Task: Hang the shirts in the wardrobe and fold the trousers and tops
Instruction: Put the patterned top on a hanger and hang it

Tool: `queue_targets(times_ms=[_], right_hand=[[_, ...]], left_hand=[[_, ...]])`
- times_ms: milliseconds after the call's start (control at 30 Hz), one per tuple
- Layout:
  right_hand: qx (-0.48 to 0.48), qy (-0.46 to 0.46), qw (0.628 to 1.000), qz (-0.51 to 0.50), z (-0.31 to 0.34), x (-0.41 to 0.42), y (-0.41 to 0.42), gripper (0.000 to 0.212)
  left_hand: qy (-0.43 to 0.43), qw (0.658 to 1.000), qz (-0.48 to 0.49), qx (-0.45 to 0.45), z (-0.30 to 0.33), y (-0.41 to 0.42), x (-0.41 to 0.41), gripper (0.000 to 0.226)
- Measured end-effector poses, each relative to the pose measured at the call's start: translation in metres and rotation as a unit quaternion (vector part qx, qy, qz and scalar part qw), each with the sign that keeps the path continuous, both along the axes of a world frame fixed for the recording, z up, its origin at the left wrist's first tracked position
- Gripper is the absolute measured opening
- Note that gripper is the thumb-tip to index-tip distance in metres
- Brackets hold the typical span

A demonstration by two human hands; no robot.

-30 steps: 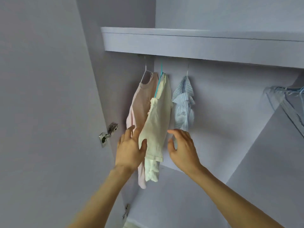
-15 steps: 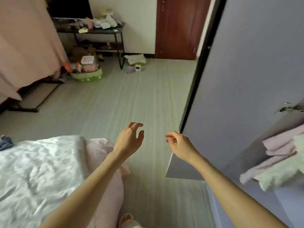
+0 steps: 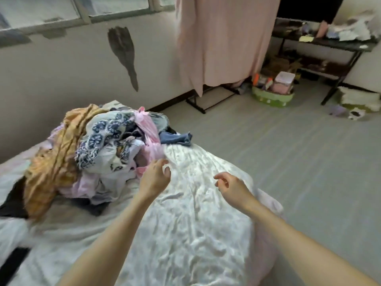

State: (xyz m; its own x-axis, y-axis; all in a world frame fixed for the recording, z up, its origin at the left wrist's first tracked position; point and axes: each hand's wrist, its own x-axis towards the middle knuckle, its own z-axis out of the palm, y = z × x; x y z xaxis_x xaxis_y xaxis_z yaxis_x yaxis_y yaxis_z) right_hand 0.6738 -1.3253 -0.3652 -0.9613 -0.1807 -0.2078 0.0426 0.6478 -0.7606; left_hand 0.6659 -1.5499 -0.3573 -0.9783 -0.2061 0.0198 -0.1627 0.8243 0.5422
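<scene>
At the far left a dark garment [image 3: 12, 201] lies flat on the bed [image 3: 185, 234], partly under the heap. Next to it the pile of clothes [image 3: 92, 153] sits on the wrinkled white sheet — an orange-brown cloth [image 3: 51, 162] draped down its left side, a white piece with blue flower print [image 3: 103, 133] on top, pink fabric [image 3: 148, 129] on the right, and a bit of blue denim [image 3: 177, 138] sticking out at the far edge toward the floor [image 3: 288, 162].

The left hand [image 3: 153, 178] hangs just at the right edge of the pile, fingers loosely curved and spread, holding nothing; its fingertips are close to the pink fabric, though whether they touch it is hard to tell. The right hand [image 3: 231, 185] is well apart from the clothes, over the bare sheet — fingers loosely curled, nothing in it.

Farther right, a pink curtain [image 3: 222, 38] hangs by the wall, with a green basket [image 3: 272, 99] full of small items on the floor beside it. A dark table [image 3: 329, 44] with clutter on top stands at the far right.
</scene>
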Motion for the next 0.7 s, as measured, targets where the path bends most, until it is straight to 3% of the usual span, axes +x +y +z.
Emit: queue_targets(times_ms=[167,333,467,533,600,700], right_hand=[[0.005,-0.002,0.996,0.085,-0.032,-0.097,-0.123,0.029],[0.007,0.003,0.99,0.142,-0.082,-0.181,-0.226,0.03],[-0.008,0.001,0.987,0.159,-0.122,-0.218,-0.268,0.03],[-0.019,-0.009,0.987,0.156,-0.139,-0.227,-0.276,0.029],[-0.035,-0.027,0.989,0.142,-0.155,-0.234,-0.281,0.026],[-0.133,-0.135,0.979,0.076,-0.156,-0.241,-0.287,0.012]], left_hand=[[-0.028,0.993,0.102,-0.061,-0.039,-0.129,-0.078,0.04],[-0.086,0.964,0.243,-0.069,-0.097,-0.249,-0.147,0.061],[-0.137,0.929,0.337,-0.064,-0.137,-0.322,-0.178,0.081],[-0.141,0.914,0.375,-0.065,-0.149,-0.341,-0.185,0.072],[-0.055,0.926,0.363,-0.094,-0.158,-0.34,-0.19,0.04],[0.09,0.984,0.154,0.007,-0.158,-0.286,-0.185,0.024]])
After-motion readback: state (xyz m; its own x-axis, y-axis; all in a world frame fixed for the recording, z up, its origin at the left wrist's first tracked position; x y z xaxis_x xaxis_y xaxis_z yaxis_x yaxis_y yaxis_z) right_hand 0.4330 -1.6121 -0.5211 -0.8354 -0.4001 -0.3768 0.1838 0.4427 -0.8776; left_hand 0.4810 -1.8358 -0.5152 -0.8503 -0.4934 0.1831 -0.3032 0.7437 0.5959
